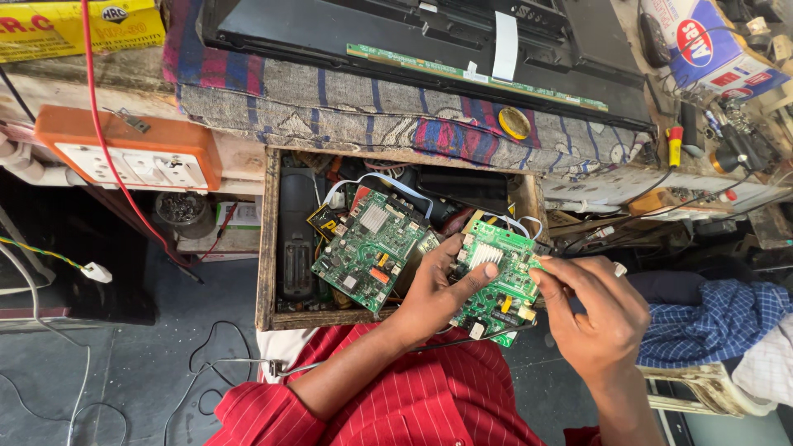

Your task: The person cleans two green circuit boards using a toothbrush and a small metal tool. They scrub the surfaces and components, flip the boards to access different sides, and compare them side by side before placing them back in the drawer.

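A green circuit board (496,285) with a silver heat sink is held over the right end of an open wooden drawer (268,248). My left hand (434,289) grips its left edge, thumb on top. My right hand (596,314) pinches its right edge with the fingertips. A second green circuit board (372,248) with a heat sink lies tilted in the drawer, just left of my left hand, on top of cables and black parts.
A striped cloth (347,107) on the workbench carries a dismantled flat screen (413,33). An orange switchboard (132,153) with a red wire sits left. Tools and a carton (702,41) crowd the right. A blue checked cloth (710,322) lies at the right.
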